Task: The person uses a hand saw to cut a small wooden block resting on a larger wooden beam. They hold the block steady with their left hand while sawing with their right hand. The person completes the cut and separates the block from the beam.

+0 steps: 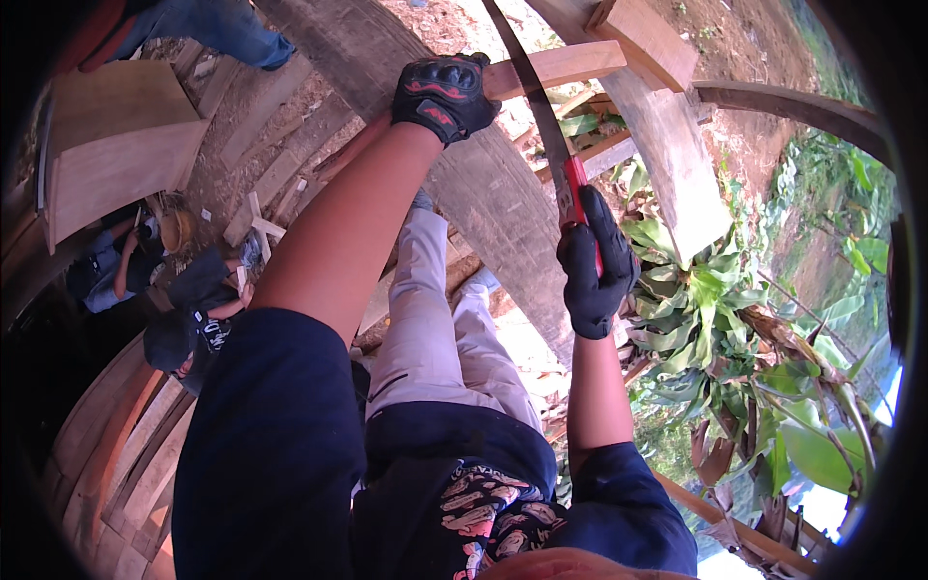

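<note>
My left hand (pixel 443 97), in a black glove with red trim, is closed on a narrow wooden strip (pixel 585 64) and presses it against a wide weathered plank (pixel 498 208). The strip's free end juts out past the plank to the right. In my right hand (pixel 594 266), also gloved in black, is a handsaw (pixel 546 121) with a red handle. Its long dark blade points away from me and crosses the strip just right of my left hand. Whether the teeth have cut into the wood cannot be made out.
Another board (pixel 667 145) and a wood block (pixel 650 43) lie at the far right, above leafy plants (pixel 710 290). A wooden cabinet-like box (pixel 121 145) stands at the left. Two people (pixel 198 309) crouch there near stacked planks (pixel 126 474); a jeans leg (pixel 208 29) shows at the top left.
</note>
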Motion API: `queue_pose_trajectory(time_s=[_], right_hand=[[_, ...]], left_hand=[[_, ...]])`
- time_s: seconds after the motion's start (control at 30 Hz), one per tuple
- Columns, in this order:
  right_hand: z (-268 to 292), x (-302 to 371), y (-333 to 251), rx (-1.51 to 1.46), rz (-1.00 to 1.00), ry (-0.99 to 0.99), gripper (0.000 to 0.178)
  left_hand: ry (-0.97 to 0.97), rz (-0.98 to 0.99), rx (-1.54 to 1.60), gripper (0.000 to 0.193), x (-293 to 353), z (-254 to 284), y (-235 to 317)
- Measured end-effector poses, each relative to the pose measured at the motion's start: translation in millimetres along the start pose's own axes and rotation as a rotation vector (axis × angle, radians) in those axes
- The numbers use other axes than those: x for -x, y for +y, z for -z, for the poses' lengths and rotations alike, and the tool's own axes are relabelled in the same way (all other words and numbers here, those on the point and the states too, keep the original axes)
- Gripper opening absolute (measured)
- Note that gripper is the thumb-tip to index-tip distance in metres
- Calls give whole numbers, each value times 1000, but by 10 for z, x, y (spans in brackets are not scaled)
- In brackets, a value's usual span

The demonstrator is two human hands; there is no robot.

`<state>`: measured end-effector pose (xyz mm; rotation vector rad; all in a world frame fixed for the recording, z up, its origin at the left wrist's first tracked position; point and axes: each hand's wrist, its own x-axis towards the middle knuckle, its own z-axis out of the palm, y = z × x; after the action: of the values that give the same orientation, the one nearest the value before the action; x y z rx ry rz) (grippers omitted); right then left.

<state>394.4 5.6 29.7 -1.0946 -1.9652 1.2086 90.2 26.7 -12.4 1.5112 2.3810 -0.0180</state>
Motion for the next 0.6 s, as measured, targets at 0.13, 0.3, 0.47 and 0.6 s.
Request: queue_pose_trajectory(time_s=[0.13, 0.3, 0.47, 0.6], right_hand=[[-540, -1022, -86, -116, 63, -1, 39], [-591, -1134, -51, -55, 247, -18, 39], [-14, -163, 146, -47, 57, -74, 44], [326, 287, 90, 53, 46, -85, 50]], left_hand=[[3, -13, -29, 52, -12, 66, 73], [18, -17, -43, 48, -94, -88, 5], [-59, 37, -25, 62, -41, 91, 38], [-67, 51, -58, 63, -29, 66, 65]])
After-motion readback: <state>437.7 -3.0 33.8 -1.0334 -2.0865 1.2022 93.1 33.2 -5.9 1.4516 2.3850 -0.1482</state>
